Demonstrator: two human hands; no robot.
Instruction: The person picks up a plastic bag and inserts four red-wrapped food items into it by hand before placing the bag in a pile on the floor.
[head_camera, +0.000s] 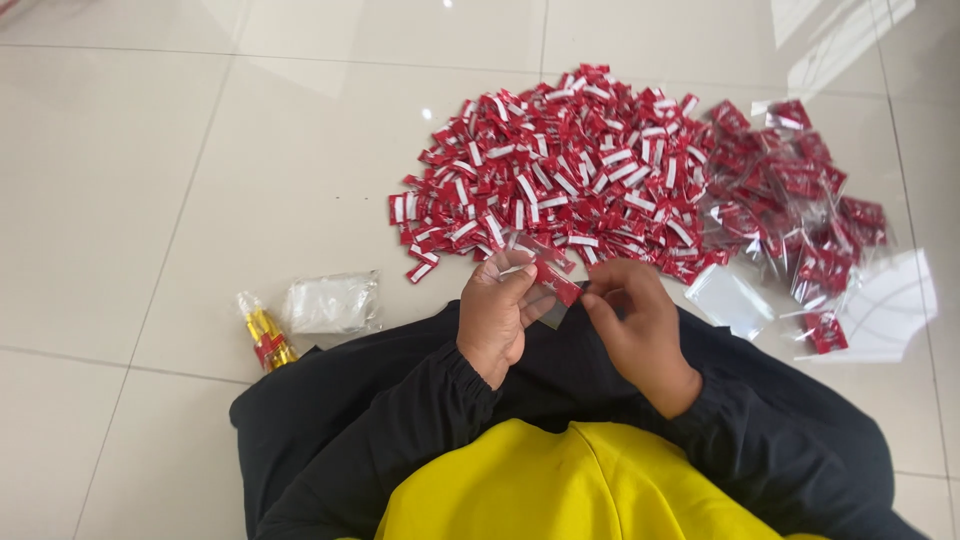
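Observation:
My left hand (503, 312) and my right hand (636, 322) meet in front of me over my black-clad lap (560, 400). Between them they hold a small clear plastic bag with a red-and-white sachet (556, 283) at its mouth. The left fingers pinch the bag and sachet on one side; the right fingertips grip the bag's other edge. Just beyond my hands lies a big heap of red-and-white sachets (560, 170) on the pale tiled floor (150, 200).
To the right of the heap lie several clear bags filled with red sachets (800, 210) and an empty clear bag (732, 298). On the left sit a stack of clear bags (332, 302) and a small gold-and-red packet (264, 335).

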